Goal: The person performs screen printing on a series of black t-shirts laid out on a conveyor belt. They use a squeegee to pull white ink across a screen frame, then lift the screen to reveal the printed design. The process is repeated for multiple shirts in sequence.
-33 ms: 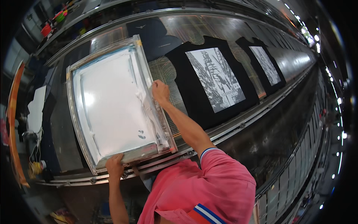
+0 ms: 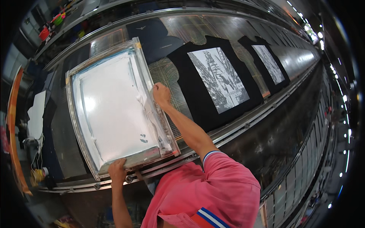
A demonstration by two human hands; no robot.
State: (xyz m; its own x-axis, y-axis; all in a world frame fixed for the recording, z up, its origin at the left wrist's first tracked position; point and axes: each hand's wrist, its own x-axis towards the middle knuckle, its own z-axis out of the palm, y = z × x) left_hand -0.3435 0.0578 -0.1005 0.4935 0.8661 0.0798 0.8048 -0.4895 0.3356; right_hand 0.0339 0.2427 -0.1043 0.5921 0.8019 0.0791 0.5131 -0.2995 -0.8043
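A large screen printing frame (image 2: 110,110) lies over the long table in front of me, its mesh coated with glossy white ink. Thicker ink streaks run down its right side. My left hand (image 2: 117,170) is closed on the near edge of the frame, close to its near left corner. My right hand (image 2: 162,95) is closed on the frame's right side, about midway along. Right of the frame, a black T-shirt (image 2: 186,81) with a grey and white picture print lies flat. Whatever is under the frame is hidden.
Farther right lies another printed black T-shirt (image 2: 283,72); a dark garment (image 2: 152,38) lies beyond the frame. A metal rail (image 2: 224,138) runs along the table's near edge. On the left stand an orange strip (image 2: 13,125) and a white sheet (image 2: 37,116).
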